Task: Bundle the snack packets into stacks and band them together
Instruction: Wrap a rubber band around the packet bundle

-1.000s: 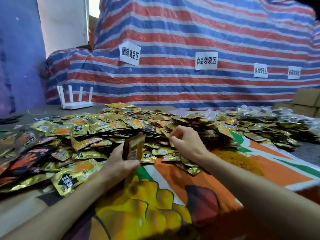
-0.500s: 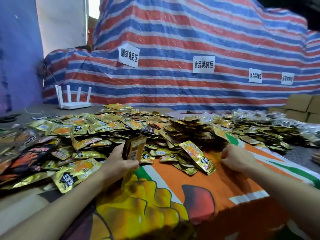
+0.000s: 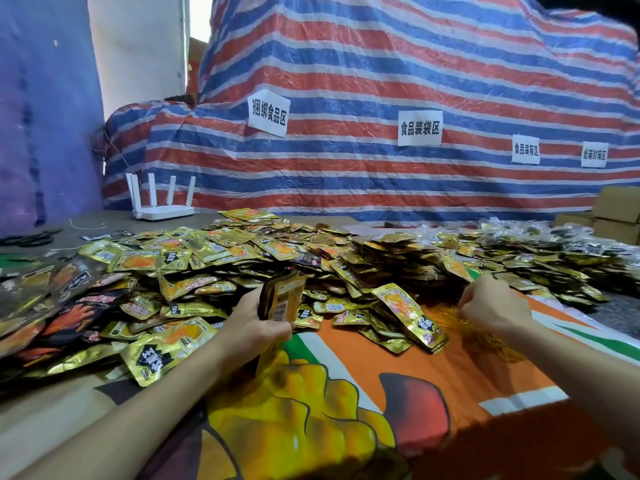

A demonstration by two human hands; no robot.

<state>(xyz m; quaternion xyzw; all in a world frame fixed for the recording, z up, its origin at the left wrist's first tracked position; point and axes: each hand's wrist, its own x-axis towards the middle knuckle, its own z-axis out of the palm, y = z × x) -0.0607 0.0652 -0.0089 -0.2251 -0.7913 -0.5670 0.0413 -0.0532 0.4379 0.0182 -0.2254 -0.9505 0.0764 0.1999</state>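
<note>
My left hand (image 3: 254, 325) grips an upright stack of gold snack packets (image 3: 281, 295) just in front of the big heap of loose gold packets (image 3: 214, 258). My right hand (image 3: 493, 304) sits to the right, over a tangle of yellow rubber bands (image 3: 485, 336) on the orange sheet, its fingers curled and pinching at the bands. A small flat stack of packets (image 3: 410, 315) lies between my two hands.
The packets lie on a printed orange and yellow sheet (image 3: 346, 393). Darker packets (image 3: 62, 306) are piled at the left, more packets (image 3: 554, 265) at the far right. A white router (image 3: 162, 202) and cardboard boxes (image 3: 609, 213) stand at the back, before a striped tarpaulin with paper labels.
My right hand left the packet heap and moved right to the rubber bands. A flat stack of packets now lies where it was. My left hand kept its stack still.
</note>
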